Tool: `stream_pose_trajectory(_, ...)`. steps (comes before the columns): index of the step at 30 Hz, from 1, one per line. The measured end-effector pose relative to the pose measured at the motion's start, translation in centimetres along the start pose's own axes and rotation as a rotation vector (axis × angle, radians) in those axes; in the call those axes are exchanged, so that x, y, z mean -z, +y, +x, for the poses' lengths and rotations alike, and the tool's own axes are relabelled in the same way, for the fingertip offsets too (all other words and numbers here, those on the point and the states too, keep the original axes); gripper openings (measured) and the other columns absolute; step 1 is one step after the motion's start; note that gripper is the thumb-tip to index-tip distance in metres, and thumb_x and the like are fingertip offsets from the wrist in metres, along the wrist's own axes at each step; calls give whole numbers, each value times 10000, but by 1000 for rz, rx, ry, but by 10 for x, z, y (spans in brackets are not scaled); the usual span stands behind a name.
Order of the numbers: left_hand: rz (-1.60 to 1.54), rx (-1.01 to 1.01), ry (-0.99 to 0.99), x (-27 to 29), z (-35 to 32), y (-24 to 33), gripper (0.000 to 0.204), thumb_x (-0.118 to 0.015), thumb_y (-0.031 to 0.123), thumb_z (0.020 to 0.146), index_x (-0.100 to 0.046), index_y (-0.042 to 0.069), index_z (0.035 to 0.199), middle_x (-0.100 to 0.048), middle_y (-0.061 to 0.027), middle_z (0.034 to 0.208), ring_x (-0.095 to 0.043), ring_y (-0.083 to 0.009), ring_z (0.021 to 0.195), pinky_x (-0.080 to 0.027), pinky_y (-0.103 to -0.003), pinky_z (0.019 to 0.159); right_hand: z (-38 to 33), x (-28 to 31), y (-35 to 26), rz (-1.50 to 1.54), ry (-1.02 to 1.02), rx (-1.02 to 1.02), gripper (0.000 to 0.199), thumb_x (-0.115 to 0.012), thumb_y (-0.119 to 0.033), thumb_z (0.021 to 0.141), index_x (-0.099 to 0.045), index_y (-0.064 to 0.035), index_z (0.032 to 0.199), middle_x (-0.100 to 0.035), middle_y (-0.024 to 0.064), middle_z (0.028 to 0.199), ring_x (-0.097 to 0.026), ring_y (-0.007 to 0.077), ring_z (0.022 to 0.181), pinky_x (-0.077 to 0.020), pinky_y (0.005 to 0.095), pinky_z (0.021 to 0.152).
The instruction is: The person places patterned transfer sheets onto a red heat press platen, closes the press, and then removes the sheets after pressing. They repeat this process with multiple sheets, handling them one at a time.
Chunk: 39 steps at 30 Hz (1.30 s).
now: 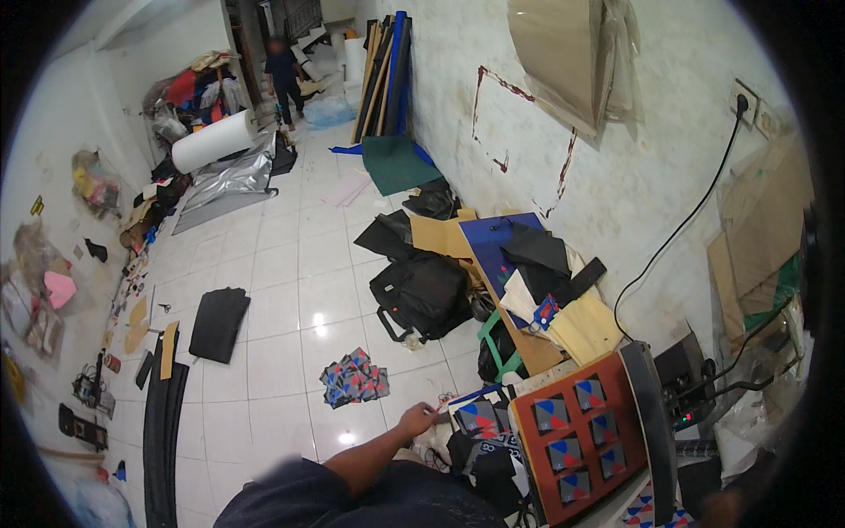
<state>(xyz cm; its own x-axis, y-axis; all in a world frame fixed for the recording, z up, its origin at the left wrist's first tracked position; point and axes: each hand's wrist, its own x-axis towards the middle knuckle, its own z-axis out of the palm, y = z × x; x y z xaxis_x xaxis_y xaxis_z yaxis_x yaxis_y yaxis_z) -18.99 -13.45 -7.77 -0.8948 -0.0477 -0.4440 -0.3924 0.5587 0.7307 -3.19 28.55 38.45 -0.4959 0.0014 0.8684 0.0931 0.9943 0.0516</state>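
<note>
My left hand (419,421) reaches out at the lower middle, fingers drawn together beside the edge of a cluttered work surface. What they pinch, if anything, is too small to make out. Right of it lie grey patches with red and blue shapes (480,421) among dark cloth pieces (493,471). A tilted orange-brown board (550,436) carries several similar patches in rows. Against its right side stands a dark, curved panel (650,422). Something brownish in shadow at the lower right rim may be my right hand (726,509); its fingers cannot be seen.
A pile of patches (354,378) lies on the tiled floor (282,370), near a black backpack (422,295). Folded yellow cloth (585,326) sits beyond the board. A black cable (678,231) runs down the wall. Far back, a person (282,79) stands near fabric rolls (383,79).
</note>
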Motion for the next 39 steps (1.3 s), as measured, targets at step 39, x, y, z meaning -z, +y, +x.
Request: stream_pose_trajectory(39, 681, -724, -101, -126, -16, 252, 591, -705, 445, 733, -556, 49, 1147, -505, -124, 1161, -464, -280, 1131, -367, -419, 911, -278, -165, -82, 172, -996, -663, 431, -624, -213, 874, -538, -9, 1243, -570, 223, 1185, -564, 378, 1075, -441, 489, 917)
